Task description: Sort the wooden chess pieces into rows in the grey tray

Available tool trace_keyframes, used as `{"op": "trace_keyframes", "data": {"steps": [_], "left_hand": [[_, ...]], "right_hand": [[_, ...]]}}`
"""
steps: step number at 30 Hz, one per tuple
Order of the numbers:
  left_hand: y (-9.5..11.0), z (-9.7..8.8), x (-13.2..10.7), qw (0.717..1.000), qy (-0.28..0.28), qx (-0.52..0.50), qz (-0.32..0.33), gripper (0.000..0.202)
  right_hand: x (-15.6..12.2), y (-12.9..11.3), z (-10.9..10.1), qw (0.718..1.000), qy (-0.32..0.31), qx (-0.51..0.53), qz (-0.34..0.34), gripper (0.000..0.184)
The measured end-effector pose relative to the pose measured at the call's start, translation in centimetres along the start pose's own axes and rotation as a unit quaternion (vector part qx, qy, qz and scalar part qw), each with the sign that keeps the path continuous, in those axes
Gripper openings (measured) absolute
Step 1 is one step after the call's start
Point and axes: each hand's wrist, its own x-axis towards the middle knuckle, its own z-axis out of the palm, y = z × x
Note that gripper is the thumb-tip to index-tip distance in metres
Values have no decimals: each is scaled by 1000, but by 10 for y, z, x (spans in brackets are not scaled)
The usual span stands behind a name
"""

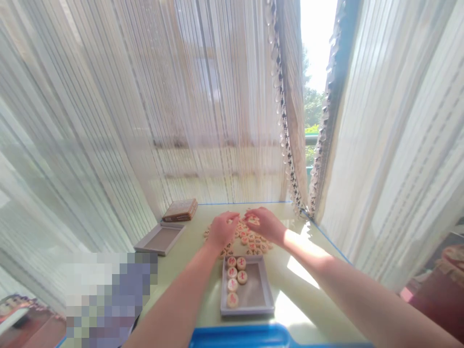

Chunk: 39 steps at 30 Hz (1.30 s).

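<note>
Both hands are over a loose spread of round Chinese chess pieces (243, 239) on the table, some with red characters and some with dark ones. My left hand (222, 229) hovers at the left of the spread, fingers bent and apart. Facing it, my right hand (267, 224) reaches in from the right with curled fingers, and pieces show in the gap below them. In neither hand can I make out a held piece. Nearer to me lies a shallow grey box tray (268, 296); several red-marked pieces (232, 285) stand in two columns along its left side.
A second shallow grey tray (159, 239) lies at the left, with a stacked brown box (180, 210) behind it. A blue plastic edge (241, 337) is at the front. Sheer curtains (217, 121) hang around the green table (286, 316). At left, a blurred patch hides something.
</note>
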Motion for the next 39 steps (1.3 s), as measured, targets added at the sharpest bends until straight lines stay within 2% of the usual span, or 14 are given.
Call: {"op": "trace_keyframes", "data": {"steps": [4, 8, 16, 25, 29, 35, 39], "left_hand": [[15, -16, -23, 1000, -26, -13, -5, 22], [20, -30, -52, 999, -29, 13, 42, 18], [24, -38, -86, 994, -47, 61, 80, 17], [31, -38, -100, 987, -95, 78, 108, 9], [32, -36, -101, 984, -118, 85, 101, 12], [30, -32, -100, 987, -96, 85, 92, 13], [31, -31, -99, 991, -79, 79, 79, 13]], "right_hand": [[-27, -18, -13, 1000, -8, 13, 16, 18], [-55, -33, -18, 997, 0, 70, 23, 21], [-98, -40, 6, 995, -33, 94, 19, 12], [-101, -43, 13, 995, -67, 76, 17, 7], [-100, -42, 16, 996, -57, 55, 35, 11], [-102, -44, 15, 994, -50, 68, 70, 15], [-103, -39, 15, 996, -27, 73, 32, 11]]}}
